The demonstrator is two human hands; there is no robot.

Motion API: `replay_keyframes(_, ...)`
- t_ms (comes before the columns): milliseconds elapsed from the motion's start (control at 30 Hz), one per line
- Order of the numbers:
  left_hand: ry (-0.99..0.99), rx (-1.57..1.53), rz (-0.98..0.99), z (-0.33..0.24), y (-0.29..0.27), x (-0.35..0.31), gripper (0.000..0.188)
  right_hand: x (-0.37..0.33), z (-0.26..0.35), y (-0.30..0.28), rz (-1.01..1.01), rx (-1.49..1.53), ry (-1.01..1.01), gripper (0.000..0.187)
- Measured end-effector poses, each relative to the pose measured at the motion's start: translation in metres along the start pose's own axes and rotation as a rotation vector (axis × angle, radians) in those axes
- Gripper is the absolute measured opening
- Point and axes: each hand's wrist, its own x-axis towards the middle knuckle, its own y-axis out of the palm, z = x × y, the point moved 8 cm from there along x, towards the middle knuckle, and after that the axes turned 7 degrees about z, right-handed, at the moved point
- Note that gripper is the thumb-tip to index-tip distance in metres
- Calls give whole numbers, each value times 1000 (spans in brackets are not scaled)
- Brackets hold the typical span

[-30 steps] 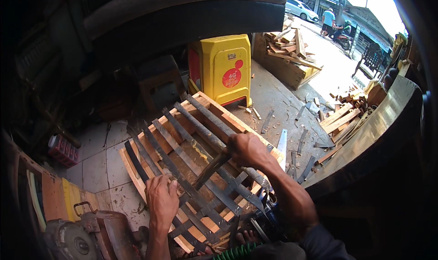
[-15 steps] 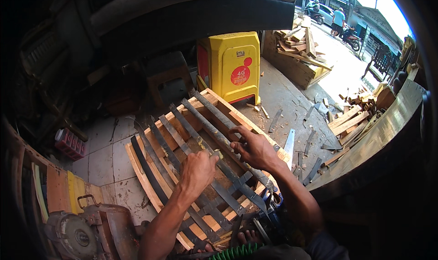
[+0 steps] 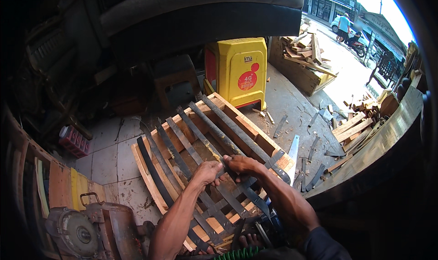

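A light wooden frame (image 3: 256, 131) lies before me, with several dark rubber straps stretched lengthwise over it and others woven across at the near end. Near the frame's middle, my left hand (image 3: 208, 173) and my right hand (image 3: 241, 165) come together on one rubber strap (image 3: 197, 133) that has yellowish marks. Both hands are closed, pinching the strap from either side. The fingertips partly hide where they grip it. Beneath my right forearm, a blue tool (image 3: 273, 218) is mostly covered.
A handsaw (image 3: 294, 151) lies right of the frame, among rubber scraps (image 3: 314, 147). Beyond the frame stands a yellow plastic stool (image 3: 244, 73). Wood offcuts (image 3: 349, 127) are heaped at right. An old metal machine (image 3: 75, 232) sits at lower left; a green coiled hose (image 3: 237, 252) runs below.
My right hand has come down and left from above the straps, its spread fingers closing on the strap beside my left hand. My left hand has shifted slightly right. The view has moved a little.
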Motion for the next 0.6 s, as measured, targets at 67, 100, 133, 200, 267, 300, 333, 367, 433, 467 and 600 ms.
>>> replay_keyframes(67,8,15,13,-3,7,-1,34,19,-10,3,27,-71,-46,62)
replay_keyframes(100,6,29,-5,-4,4,-3,34,15,-5,0,4,-69,-82,58)
replay_keyframes(133,3,42,-23,-6,2,-6,34,8,-1,-6,-19,-66,-118,55)
replay_keyframes(200,29,211,-83,-19,3,-14,35,-1,-5,-22,-223,-54,-188,47)
replay_keyframes(267,204,654,-312,-44,9,-28,34,-13,-8,-39,-546,-279,-327,43)
replay_keyframes(300,334,750,-451,-58,11,-40,33,-31,-6,-44,-690,-357,-347,41)
replay_keyframes(333,445,843,-607,-66,10,-61,33,-48,-4,-60,-674,-180,-302,39)
replay_keyframes(367,563,929,-758,-75,11,-84,33,-64,-7,-84,-660,-12,-247,37)
replay_keyframes(433,603,851,-664,-84,8,-82,34,-71,-26,-120,-740,-44,-283,33)
replay_keyframes(467,612,785,-594,-87,8,-72,34,-64,-32,-124,-771,-54,-255,31)
replay_keyframes(600,694,646,-402,-105,32,-26,35,-41,-56,-132,-851,-98,-217,29)
